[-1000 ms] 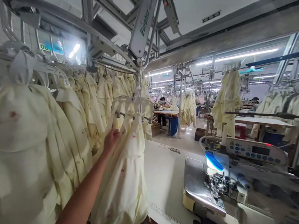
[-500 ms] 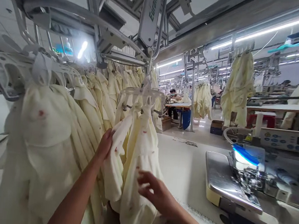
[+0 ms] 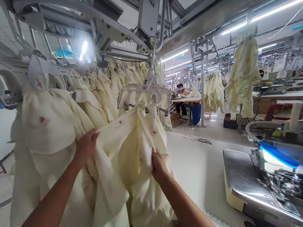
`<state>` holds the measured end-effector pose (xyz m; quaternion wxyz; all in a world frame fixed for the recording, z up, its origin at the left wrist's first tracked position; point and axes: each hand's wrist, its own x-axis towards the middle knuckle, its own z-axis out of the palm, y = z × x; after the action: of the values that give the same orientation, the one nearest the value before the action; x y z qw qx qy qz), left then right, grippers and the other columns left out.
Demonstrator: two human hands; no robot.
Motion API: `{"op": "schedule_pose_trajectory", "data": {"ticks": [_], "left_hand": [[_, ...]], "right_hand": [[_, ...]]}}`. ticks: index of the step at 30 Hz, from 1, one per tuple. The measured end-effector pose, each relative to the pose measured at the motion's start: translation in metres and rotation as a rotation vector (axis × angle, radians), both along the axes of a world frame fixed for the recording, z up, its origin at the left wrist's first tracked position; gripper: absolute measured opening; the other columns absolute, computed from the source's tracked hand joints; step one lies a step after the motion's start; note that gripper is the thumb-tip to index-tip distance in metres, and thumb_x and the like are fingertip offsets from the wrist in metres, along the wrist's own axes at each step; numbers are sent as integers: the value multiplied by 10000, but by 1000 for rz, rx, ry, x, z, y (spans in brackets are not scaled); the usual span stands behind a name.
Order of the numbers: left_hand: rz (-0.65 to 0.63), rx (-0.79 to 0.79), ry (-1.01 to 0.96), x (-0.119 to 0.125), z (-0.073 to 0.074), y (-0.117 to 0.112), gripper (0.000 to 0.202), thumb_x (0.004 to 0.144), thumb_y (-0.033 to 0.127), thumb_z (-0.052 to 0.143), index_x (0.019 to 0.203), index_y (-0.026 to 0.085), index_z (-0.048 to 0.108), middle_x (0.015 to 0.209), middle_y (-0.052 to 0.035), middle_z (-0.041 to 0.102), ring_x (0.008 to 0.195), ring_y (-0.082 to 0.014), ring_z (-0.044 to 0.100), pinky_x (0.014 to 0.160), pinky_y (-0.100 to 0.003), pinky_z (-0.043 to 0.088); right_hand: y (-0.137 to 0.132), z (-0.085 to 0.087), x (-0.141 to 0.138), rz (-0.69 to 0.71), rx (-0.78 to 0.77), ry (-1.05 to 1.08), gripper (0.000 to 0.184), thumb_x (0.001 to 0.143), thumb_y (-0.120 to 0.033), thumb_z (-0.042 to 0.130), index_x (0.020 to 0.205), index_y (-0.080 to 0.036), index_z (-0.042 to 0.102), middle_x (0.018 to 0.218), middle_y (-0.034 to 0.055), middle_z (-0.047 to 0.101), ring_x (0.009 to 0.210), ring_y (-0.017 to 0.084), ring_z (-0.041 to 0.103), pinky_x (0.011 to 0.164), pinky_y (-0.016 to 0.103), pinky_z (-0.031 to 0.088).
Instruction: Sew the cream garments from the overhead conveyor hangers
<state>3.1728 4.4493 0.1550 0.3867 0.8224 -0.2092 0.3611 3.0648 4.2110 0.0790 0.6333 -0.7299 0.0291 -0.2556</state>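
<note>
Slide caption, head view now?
Left hand and right hand hold a cream garment hanging from a white hanger, industrial sewing machine at right.

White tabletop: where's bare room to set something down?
Free: the white tabletop between the red-marked cream fabric garment and the silver metal sewing-machine plate. Crowded: around the left hand, beside the tightly hung row of cream garments.

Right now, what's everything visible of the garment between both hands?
The cream garment looks like soft fabric with small reddish marks. It hangs gathered from a white hanger, its lower left part running out of the picture. The left hand holds one side spread outward; the right hand pinches a fold, leaving a shadowed yellowish opening between.
</note>
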Motion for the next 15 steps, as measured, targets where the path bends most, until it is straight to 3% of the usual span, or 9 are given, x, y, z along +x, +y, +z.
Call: {"op": "schedule_pose_trajectory", "data": {"ticks": [3,5,6,8,10,11,13,15], "left_hand": [[-30,-158,-23,-3,27,5,354,836,436,267,902,176,499,798,-32,577,781,-186,562,710,-291,446],[-157,-223,56,-17,31,3,459,814,528,301,1029,170,492,904,-54,609,840,-204,586,724,-313,474],[-238,-196,136,-26,25,2,496,764,562,405,1051,171,507,936,-63,622,881,-225,590,751,-331,481],[-435,-1,378,-42,-6,3,549,610,515,644,1040,183,562,1001,-73,639,998,-269,567,852,-364,461],[-612,248,653,-56,-51,15,562,531,427,738,1029,208,595,1083,-62,632,1114,-283,510,960,-374,400],[-664,300,782,-62,-72,24,560,513,419,752,1015,215,608,1097,-56,633,1131,-290,501,981,-382,384],[-561,160,975,-74,-103,50,513,584,492,694,1007,212,615,1067,-56,651,1087,-294,538,971,-408,399],[-348,-129,1034,-90,-110,80,552,612,546,661,1008,165,612,997,-93,670,958,-313,600,875,-451,466]], "right_hand": [[-22,26,-53,302,139,36,757,794,-734,187,973,-119,592,920,124,647,854,249,627,760,365,517],[-39,33,-83,587,318,142,598,749,-671,462,951,-125,601,918,104,654,826,231,635,766,339,519],[-48,31,-95,672,334,243,506,713,-569,597,944,-120,607,911,100,660,806,223,640,749,320,525],[-62,18,-111,741,270,434,405,652,-367,727,937,-99,621,895,101,671,773,217,648,720,294,535],[-74,-1,-121,717,162,485,390,664,-304,736,967,-88,620,920,106,670,815,229,645,740,296,534],[-78,-8,-124,697,141,461,388,684,-304,727,986,-88,614,938,105,667,853,233,638,770,299,528],[-86,-17,-130,652,175,406,395,717,-313,705,1028,-97,593,956,102,664,897,238,627,796,309,524],[-90,-14,-135,609,271,403,398,721,-315,689,1041,-102,581,925,101,672,847,234,643,753,312,541]]}}
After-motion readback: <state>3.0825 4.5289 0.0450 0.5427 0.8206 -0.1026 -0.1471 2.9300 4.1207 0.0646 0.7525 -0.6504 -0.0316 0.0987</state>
